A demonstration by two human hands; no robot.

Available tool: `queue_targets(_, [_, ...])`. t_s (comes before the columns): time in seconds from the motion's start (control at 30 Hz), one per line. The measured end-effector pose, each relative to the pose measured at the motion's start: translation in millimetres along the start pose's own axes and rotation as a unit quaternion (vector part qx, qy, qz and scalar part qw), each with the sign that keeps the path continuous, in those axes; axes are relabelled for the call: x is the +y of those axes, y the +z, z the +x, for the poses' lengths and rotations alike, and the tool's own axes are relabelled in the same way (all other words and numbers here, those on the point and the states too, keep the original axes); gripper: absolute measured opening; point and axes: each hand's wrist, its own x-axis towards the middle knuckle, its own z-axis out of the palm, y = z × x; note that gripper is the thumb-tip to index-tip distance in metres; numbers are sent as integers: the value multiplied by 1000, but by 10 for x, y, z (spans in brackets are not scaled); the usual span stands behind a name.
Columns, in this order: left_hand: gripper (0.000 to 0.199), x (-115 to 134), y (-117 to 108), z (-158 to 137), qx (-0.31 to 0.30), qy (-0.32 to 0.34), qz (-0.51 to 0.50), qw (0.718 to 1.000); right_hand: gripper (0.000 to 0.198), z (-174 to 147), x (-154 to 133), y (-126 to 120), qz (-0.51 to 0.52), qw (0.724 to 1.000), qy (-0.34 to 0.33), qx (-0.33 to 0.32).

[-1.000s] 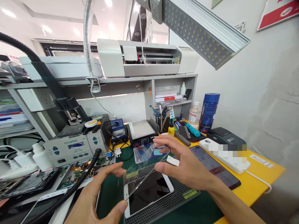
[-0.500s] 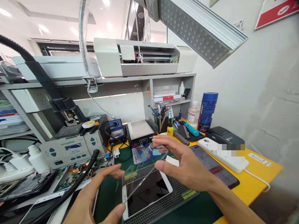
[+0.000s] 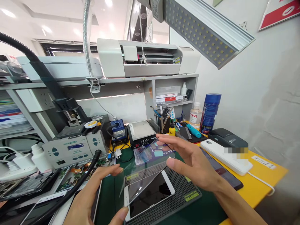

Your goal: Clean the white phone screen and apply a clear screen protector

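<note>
Between my two hands a clear screen protector film (image 3: 144, 170) is held tilted over a white smartphone (image 3: 152, 195). My left hand (image 3: 90, 192) grips its left edge, with the thumb low near the phone's corner and the fingers higher up. At the opposite edge, my right hand (image 3: 191, 162) has thumb and fingertips on the film. The phone lies face up, its screen dark, on a black perforated mat (image 3: 174, 200). Part of the film shows only as reflections and a bright edge line.
A large dark phone (image 3: 225, 175) and a white power strip (image 3: 225, 157) lie at right. Behind stand a hot plate (image 3: 142, 129) and a yellow bottle (image 3: 172, 129). To the left are a black hose (image 3: 86, 178), a tray of circuit parts (image 3: 79, 178) and a grey station (image 3: 70, 151).
My view has shifted slightly. The right hand and film have tipped a little, and the white scrap beneath that hand is now mostly hidden. Both hands keep their hold.
</note>
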Motion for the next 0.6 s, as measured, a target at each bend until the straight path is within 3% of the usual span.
queue_targets(0.1, [59,11,1,17,5,50,36,998,45,17,-1,-75,13,1000,3,-21])
queue_targets(0.2, [60,-4,5,18,-10,67,65,996,51,17,-12,-215,-34,994,47,-88])
queue_targets(0.37, [66,-78,0,-6,-81,115,106,984,79,-51,24,-380,-159,952,145,-220])
queue_targets(0.6, [65,-81,0,3,-180,90,100,974,87,-101,140,-278,-224,910,200,-284])
